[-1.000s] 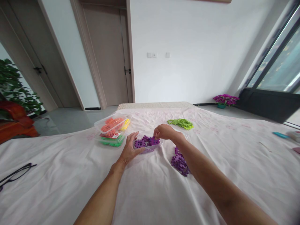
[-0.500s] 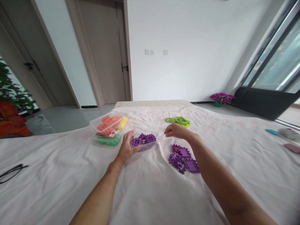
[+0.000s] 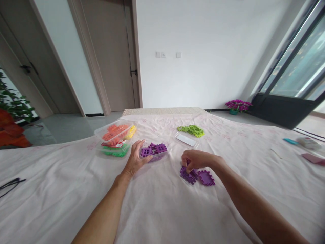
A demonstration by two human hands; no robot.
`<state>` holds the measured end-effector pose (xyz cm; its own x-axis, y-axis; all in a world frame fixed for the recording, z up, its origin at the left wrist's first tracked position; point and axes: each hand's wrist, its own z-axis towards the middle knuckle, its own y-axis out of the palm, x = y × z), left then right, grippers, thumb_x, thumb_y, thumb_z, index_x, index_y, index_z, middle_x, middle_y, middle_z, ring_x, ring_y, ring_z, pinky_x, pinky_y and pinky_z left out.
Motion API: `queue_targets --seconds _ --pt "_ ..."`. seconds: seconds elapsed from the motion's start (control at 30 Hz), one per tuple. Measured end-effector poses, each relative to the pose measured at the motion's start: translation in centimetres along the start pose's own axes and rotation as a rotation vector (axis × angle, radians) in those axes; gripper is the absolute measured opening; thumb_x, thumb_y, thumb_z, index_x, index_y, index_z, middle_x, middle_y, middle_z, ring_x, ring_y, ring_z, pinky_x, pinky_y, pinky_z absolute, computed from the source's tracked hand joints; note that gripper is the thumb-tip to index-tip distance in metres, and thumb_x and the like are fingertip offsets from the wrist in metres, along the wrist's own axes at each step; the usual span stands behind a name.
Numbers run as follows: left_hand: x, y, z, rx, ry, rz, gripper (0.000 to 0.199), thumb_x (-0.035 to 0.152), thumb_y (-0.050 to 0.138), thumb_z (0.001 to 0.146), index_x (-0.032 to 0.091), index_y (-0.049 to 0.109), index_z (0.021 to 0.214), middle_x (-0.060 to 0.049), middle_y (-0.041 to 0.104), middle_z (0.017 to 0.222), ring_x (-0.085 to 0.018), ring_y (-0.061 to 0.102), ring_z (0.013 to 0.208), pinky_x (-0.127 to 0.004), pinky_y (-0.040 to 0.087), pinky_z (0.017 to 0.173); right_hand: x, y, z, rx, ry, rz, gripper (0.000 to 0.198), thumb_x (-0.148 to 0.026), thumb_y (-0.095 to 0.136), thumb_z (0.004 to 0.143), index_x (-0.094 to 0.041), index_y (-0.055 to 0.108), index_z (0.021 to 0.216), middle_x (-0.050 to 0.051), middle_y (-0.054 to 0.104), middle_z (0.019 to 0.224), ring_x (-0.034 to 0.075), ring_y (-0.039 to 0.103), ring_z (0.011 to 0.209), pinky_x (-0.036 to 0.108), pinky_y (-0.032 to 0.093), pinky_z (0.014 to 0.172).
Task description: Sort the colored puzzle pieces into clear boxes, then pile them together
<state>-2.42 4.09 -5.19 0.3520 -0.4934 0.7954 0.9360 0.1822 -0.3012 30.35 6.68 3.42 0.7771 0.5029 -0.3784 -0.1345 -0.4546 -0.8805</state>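
Observation:
A clear plastic box (image 3: 155,157) with several purple notched building tiles (image 3: 160,148) inside stands on the cloth. My left hand (image 3: 136,158) grips its left end, thumb along the near side and fingers behind. To the right lies a small pile of loose purple building tiles (image 3: 188,177). Bent down over that pile, my right hand (image 3: 196,159) pinches one of the tiles, its fingertips partly hidden. Just right of the fingers is a separate square purple tile (image 3: 206,178). Beyond the right hand lies a clear lid (image 3: 186,139) with a white label.
Stacked clear boxes (image 3: 114,139) with orange, yellow and green pieces stand at the left. Lime-green pieces (image 3: 191,130) lie behind the lid. Glasses (image 3: 12,184) rest at the far left of the cloth (image 3: 157,210); a blue item (image 3: 290,141) and a pink one (image 3: 313,158) lie far right.
My right hand has come down and nearer, from beside the lid onto the purple pile, uncovering the lid. My left hand stays on the box.

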Motion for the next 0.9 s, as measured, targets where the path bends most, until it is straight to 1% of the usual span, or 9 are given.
queue_targets --seconds 0.07,0.13,0.23,0.33,0.4,0.47,0.57,0.7,0.9 --pt "0.1 0.0 0.0 0.001 0.001 -0.007 0.076 0.042 0.076 0.072 0.027 0.044 0.139 -0.010 0.036 0.142 -0.032 0.039 0.135 -0.050 0.034 0.114 -0.1 0.0 0.4 -0.010 0.001 0.068 0.016 -0.025 0.071 0.066 -0.023 0.071 0.081 -0.001 0.067 0.073 0.015 0.058 0.065 0.022 0.035 0.053" --pt "0.2 0.0 0.0 -0.001 0.002 0.001 0.076 0.043 0.076 0.072 0.027 0.044 0.139 -0.011 0.036 0.142 -0.032 0.040 0.134 -0.050 0.034 0.114 -0.1 -0.1 1.1 0.019 -0.038 0.126 0.016 -0.022 0.067 0.069 -0.022 0.071 0.084 -0.002 0.068 0.072 0.014 0.058 0.064 0.022 0.036 0.053" --pt "0.2 -0.1 0.1 -0.008 0.002 0.022 0.076 0.044 0.075 0.073 0.027 0.043 0.139 -0.011 0.036 0.141 -0.032 0.040 0.134 -0.052 0.034 0.114 0.0 -0.3 2.7 0.141 -0.087 0.152 0.019 -0.023 0.063 0.074 -0.020 0.072 0.090 -0.001 0.070 0.078 0.015 0.061 0.069 0.022 0.040 0.059" --pt "0.1 -0.1 0.0 -0.006 0.013 0.036 0.076 0.045 0.074 0.073 0.027 0.042 0.140 -0.011 0.037 0.141 -0.032 0.041 0.134 -0.054 0.034 0.114 0.0 -0.6 4.4 0.299 -0.043 0.103 0.023 -0.026 0.062 0.077 -0.020 0.073 0.097 0.002 0.071 0.083 0.016 0.062 0.074 0.023 0.043 0.064" --pt "-0.1 -0.1 0.0 -0.005 0.021 0.048 0.077 0.047 0.074 0.074 0.026 0.041 0.140 -0.011 0.036 0.141 -0.033 0.039 0.135 -0.054 0.033 0.114 -0.2 -0.7 5.2 0.345 -0.018 0.065 0.026 -0.028 0.062 0.078 -0.020 0.072 0.101 0.004 0.072 0.089 0.018 0.064 0.079 0.025 0.044 0.069" --pt "-0.3 -0.1 0.1 -0.008 0.024 0.058 0.078 0.048 0.074 0.074 0.026 0.041 0.141 -0.012 0.036 0.142 -0.033 0.037 0.136 -0.054 0.032 0.114 -0.4 -0.7 5.7 0.300 -0.028 0.016 0.034 -0.034 0.068 0.075 -0.022 0.071 0.107 0.005 0.071 0.099 0.021 0.064 0.087 0.026 0.045 0.073" --pt "-0.5 -0.1 0.1 -0.014 0.035 0.066 0.083 0.050 0.076 0.072 0.027 0.039 0.143 -0.012 0.033 0.145 -0.034 0.033 0.139 -0.054 0.031 0.115 -0.7 -0.2 5.8 0.196 -0.088 -0.117 0.052 -0.039 0.079 0.062 -0.025 0.070 0.111 0.005 0.068 0.108 0.025 0.062 0.096 0.028 0.045 0.078" --pt "-0.3 -0.1 0.1 -0.018 0.034 0.047 0.087 0.050 0.077 0.071 0.027 0.036 0.145 -0.013 0.032 0.146 -0.034 0.035 0.138 -0.053 0.033 0.114 -0.4 0.7 5.9 0.224 -0.089 -0.233 0.048 -0.034 0.078 0.061 -0.022 0.070 0.107 0.007 0.066 0.105 0.026 0.061 0.096 0.028 0.043 0.078" --pt "0.1 -0.1 0.1 -0.010 0.022 0.026 0.088 0.048 0.077 0.070 0.025 0.036 0.144 -0.013 0.035 0.142 -0.033 0.045 0.130 -0.052 0.038 0.110 0.5 0.8 6.0 0.236 0.000 -0.194 0.047 -0.037 0.075 0.063 -0.020 0.069 0.106 0.007 0.066 0.104 0.024 0.061 0.093 0.027 0.042 0.074"
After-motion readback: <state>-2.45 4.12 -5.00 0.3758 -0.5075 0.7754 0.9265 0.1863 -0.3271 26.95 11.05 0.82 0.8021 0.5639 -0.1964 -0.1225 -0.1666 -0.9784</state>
